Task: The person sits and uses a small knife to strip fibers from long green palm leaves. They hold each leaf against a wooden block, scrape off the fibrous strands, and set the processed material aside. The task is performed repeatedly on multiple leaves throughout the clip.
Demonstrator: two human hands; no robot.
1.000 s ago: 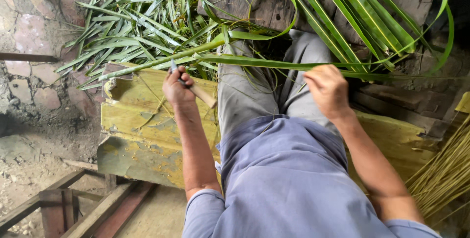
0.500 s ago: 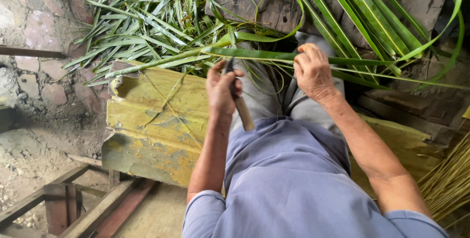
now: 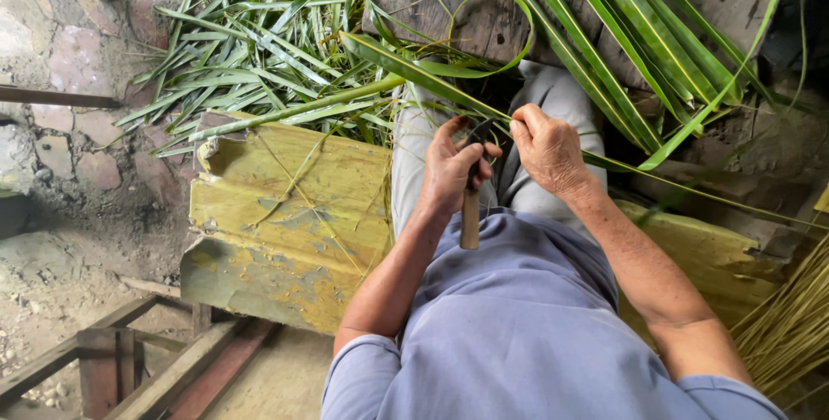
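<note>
I am stripping a palm leaf: my left hand grips the knife, fingers closed; my right hand, at 3 o'clock, pinches the leaf, so next I judge a steady pull.

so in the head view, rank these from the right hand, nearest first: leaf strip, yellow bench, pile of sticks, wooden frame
1. leaf strip, pinched in the right hand
2. pile of sticks, low on its outer side
3. yellow bench, past the left hand
4. wooden frame, far bottom corner

Soft, even daylight, sharp focus (dim shadow at the right edge), no glare.
</note>
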